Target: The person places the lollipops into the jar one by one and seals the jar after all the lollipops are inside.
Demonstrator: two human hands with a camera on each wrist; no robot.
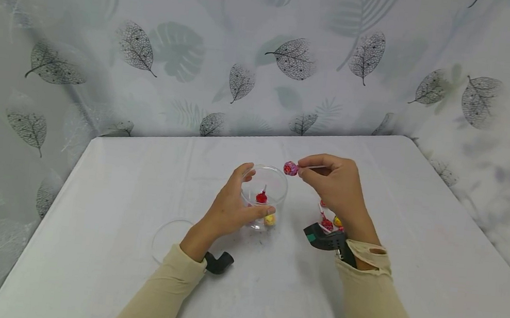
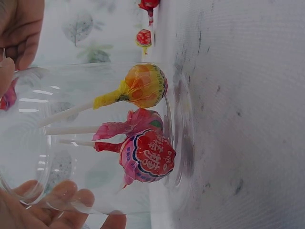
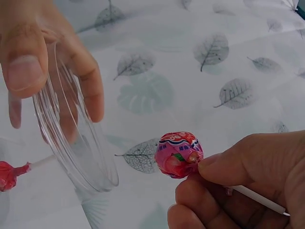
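A clear plastic jar (image 1: 280, 195) is held in my left hand (image 1: 226, 210), thumb across its near side and fingers around the far side. Inside it, the left wrist view shows a yellow lollipop (image 2: 145, 86) and pink-red lollipops (image 2: 148, 155), heads at the bottom and sticks toward the mouth. My right hand (image 1: 338, 183) pinches a pink-and-red wrapped lollipop (image 1: 290, 168) between thumb and index finger, just below its head. That lollipop is beside the jar's rim (image 3: 107, 176), to its right and apart from it, its white stick (image 3: 259, 199) pointing back under the palm.
On the white-covered table (image 1: 435, 261), several loose lollipops (image 1: 326, 222) lie under my right wrist, partly hidden by it. A clear round lid (image 1: 155, 239) rests by my left forearm. Leaf-patterned cloth (image 1: 173, 93) hangs behind the table and along its sides.
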